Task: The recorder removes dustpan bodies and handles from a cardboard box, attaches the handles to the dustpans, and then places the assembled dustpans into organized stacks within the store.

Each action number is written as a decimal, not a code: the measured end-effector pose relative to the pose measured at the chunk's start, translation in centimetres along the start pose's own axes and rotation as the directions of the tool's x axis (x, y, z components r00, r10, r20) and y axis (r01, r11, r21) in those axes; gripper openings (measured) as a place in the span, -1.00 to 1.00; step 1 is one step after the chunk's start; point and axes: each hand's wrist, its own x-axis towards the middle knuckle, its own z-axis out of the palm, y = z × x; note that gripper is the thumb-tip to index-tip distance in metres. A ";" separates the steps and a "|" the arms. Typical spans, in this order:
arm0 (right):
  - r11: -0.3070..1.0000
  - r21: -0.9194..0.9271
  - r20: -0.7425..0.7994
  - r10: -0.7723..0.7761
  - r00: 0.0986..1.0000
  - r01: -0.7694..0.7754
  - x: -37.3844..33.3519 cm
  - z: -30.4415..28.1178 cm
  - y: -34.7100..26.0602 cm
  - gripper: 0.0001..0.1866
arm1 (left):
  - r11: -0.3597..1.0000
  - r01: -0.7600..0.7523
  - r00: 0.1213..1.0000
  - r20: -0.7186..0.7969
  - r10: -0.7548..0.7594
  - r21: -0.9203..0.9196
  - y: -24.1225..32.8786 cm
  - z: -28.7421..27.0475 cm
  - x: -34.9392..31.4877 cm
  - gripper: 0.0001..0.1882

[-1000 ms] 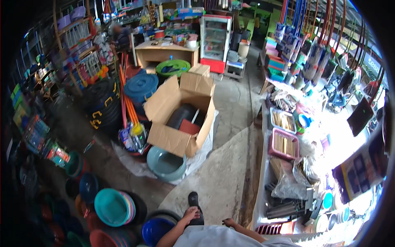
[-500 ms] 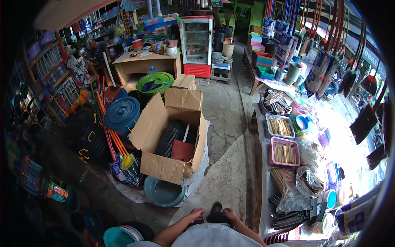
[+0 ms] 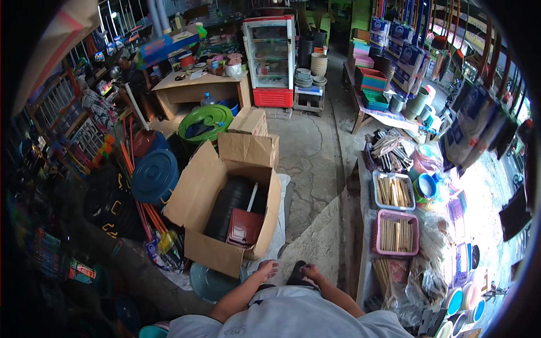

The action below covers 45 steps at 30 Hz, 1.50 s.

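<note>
My left hand [image 3: 267, 270] is held low in front of my body, open and holding nothing, its fingers a little apart. Close by on the right, my right hand [image 3: 310, 272] hangs beside my dark shoe [image 3: 296, 274], its fingers loosely bent and nothing visible in them. Just ahead of the left hand stands an open cardboard box [image 3: 208, 252] with its flaps spread. Inside are a ribbed stack of black items [image 3: 226, 211] and a dark red dustpan [image 3: 244, 227] with a pale handle. A grey-blue basin [image 3: 209, 281] sits partly under the box's front flap.
To the left are a blue lidded bin [image 3: 154, 176] and orange-handled tools. A green lid [image 3: 205, 124] is behind the box. Along the right, a low table carries a pink basket [image 3: 395, 252] and a white basket [image 3: 375, 194] of wooden sticks. A glass-fronted cabinet [image 3: 269, 62] stands ahead.
My view has tilted and shifted, with more of my shirt showing. The box appears nearer, and my left hand has gone from curled to more spread fingers.
</note>
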 end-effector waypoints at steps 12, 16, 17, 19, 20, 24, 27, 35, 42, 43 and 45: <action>0.929 -0.329 0.038 0.190 0.981 -0.168 8.3 -7.0 5.1 -0.58 | 0.974 -0.028 0.999 0.016 0.033 -0.223 10.9 6.0 6.7 -0.67; 0.937 -0.322 0.085 0.171 0.982 -0.136 11.4 -9.9 8.4 -0.53 | 0.912 0.025 0.999 -0.019 -0.035 -0.408 14.3 5.2 10.8 -0.67; 0.921 -0.346 0.039 0.205 0.978 -0.179 12.4 -10.3 8.3 -0.55 | 0.893 0.019 0.998 -0.041 -0.042 -0.449 15.3 4.7 11.6 -0.68; 0.916 -0.359 0.029 0.200 0.979 -0.177 12.9 -11.8 5.4 -0.55 | 0.828 -0.018 0.999 -0.043 -0.008 -0.560 16.8 2.9 14.5 -0.71; 0.912 -0.384 0.046 0.174 0.984 -0.144 13.4 -12.5 3.2 -0.55 | 0.752 -0.055 0.998 -0.068 0.013 -0.657 16.4 1.8 16.1 -0.72; 0.762 -0.646 0.035 0.077 0.996 -0.037 19.6 -15.4 3.0 -0.63 | 0.850 -0.037 0.995 -0.097 -0.017 -0.526 25.0 2.7 19.0 -0.71; 0.779 -0.626 0.073 0.003 0.997 0.044 21.8 -16.8 -4.7 -0.75 | 0.882 -0.059 0.995 -0.101 0.013 -0.467 27.9 2.4 20.2 -0.64; 0.804 -0.594 0.054 0.041 0.998 -0.001 35.2 -15.9 -18.5 -0.63 | 0.775 -0.019 0.982 -0.159 -0.105 -0.632 26.6 0.5 22.9 -0.55; 0.717 -0.564 0.442 -0.157 0.883 0.410 44.1 -7.8 -26.9 -0.64 | 0.646 0.028 0.916 -0.239 -0.322 -0.763 19.9 -1.6 25.8 -0.57; 0.741 -0.558 0.475 -0.084 0.876 0.373 44.3 -4.8 -28.6 -0.69 | 0.639 -0.003 0.891 -0.292 -0.348 -0.769 17.7 -2.2 25.6 -0.56; 0.771 -0.478 0.583 -0.078 0.808 0.420 45.2 0.4 -31.6 -0.71 | 0.621 -0.103 0.825 -0.416 -0.383 -0.777 13.5 -3.6 26.7 -0.57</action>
